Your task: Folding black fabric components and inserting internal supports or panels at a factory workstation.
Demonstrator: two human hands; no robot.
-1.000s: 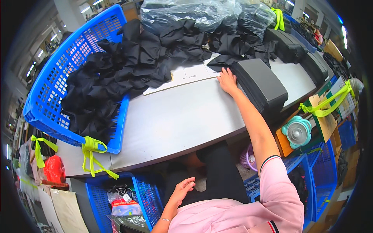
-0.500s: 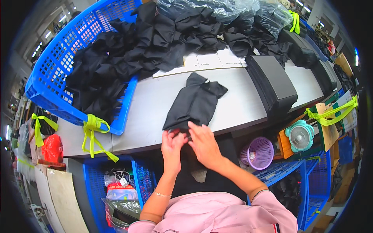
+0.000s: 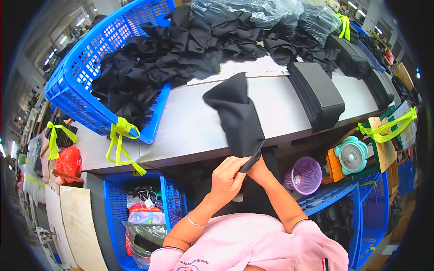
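A black fabric piece (image 3: pixel 237 115) lies lengthwise over the grey table (image 3: pixel 190 131) and hangs off its near edge. My left hand (image 3: pixel 228 177) pinches the lower end of the fabric below the table edge. My right hand (image 3: pixel 260 170) is close beside it, mostly behind the cloth, gripping the same end. A heap of black fabric pieces (image 3: pixel 181 49) covers the far side of the table and spills out of a tilted blue basket (image 3: pixel 86 86). A neat stack of flat black pieces (image 3: pixel 316 95) sits to the right.
Clear plastic bags (image 3: pixel 266 11) lie at the far edge. White sheets (image 3: pixel 246 70) rest under the heap. Below the table stand a blue crate with bags (image 3: pixel 135 212), a small purple basket (image 3: pixel 305 174), a small teal fan (image 3: pixel 352 153) and more blue crates (image 3: pixel 357 212). Yellow-green ties (image 3: pixel 118 137) hang from the basket.
The black fabric piece has been pulled toward me, off the table edge. Both hands have dropped below the edge and now pinch its lower end together.
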